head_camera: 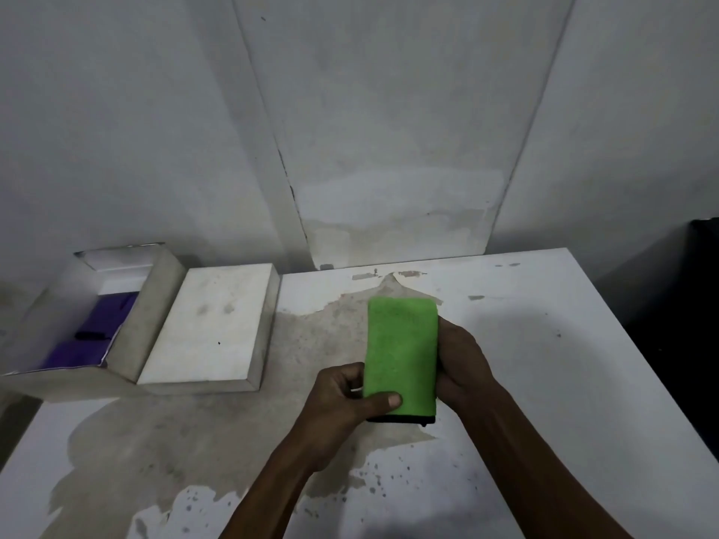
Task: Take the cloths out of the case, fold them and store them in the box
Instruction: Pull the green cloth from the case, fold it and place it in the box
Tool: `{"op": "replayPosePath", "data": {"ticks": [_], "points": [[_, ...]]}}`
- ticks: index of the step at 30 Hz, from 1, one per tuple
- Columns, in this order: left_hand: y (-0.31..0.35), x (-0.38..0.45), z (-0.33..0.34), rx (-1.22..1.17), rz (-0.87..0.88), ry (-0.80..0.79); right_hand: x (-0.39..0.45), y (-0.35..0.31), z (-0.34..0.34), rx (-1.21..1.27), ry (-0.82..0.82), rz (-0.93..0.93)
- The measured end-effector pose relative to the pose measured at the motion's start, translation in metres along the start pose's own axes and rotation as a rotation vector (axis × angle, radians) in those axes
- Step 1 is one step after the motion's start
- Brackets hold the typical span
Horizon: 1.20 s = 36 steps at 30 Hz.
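A green cloth (400, 352) with a black hem, folded into a narrow rectangle, is held above the middle of the white table (544, 402). My left hand (342, 398) grips its near left corner, thumb on top. My right hand (459, 363) holds its right edge, fingers hidden behind the cloth. At the far left an open white box (155, 305) holds folded purple cloths (93, 336). Its white lid (214, 324) lies flat beside it on the right.
The table's paint is worn to bare grey patches around the middle and front. A white wall rises right behind the table. A dark object (700, 285) stands off the table's right edge.
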State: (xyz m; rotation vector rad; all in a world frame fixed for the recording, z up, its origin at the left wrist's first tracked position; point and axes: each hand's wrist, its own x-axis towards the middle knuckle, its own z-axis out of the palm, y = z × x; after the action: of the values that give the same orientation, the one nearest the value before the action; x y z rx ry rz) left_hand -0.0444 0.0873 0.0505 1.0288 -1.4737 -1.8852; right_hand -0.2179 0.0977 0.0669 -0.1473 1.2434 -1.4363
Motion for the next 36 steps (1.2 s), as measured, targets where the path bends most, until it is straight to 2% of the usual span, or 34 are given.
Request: {"op": "replayPosePath", "data": {"ticks": [4, 10, 13, 16, 22, 25, 31, 36], "points": [[0.0, 0.0, -0.001, -0.049, 0.019, 0.048, -0.001, 0.003, 0.0, -0.031, -0.067, -0.043], [0.005, 0.001, -0.006, -0.034, 0.055, 0.167, -0.003, 0.004, -0.004, 0.004, -0.351, 0.179], [0.007, 0.002, -0.008, -0.047, 0.054, 0.184, -0.007, 0.009, -0.004, -0.14, -0.466, 0.101], [0.008, 0.003, -0.01, -0.049, 0.011, 0.192, -0.007, 0.015, -0.002, -0.31, -0.404, -0.061], [0.014, 0.003, -0.022, -0.018, -0.063, 0.191, -0.009, 0.021, 0.002, -0.286, -0.394, -0.158], [0.02, 0.003, -0.032, 0.061, -0.081, 0.3, -0.011, 0.025, 0.008, -0.295, -0.418, -0.176], [0.04, 0.0, -0.063, -0.083, -0.023, 0.266, -0.022, 0.048, 0.039, -0.384, -0.582, -0.163], [0.045, -0.01, -0.097, -0.151, 0.085, 0.466, -0.03, 0.077, 0.085, -0.394, -0.611, -0.158]]}}
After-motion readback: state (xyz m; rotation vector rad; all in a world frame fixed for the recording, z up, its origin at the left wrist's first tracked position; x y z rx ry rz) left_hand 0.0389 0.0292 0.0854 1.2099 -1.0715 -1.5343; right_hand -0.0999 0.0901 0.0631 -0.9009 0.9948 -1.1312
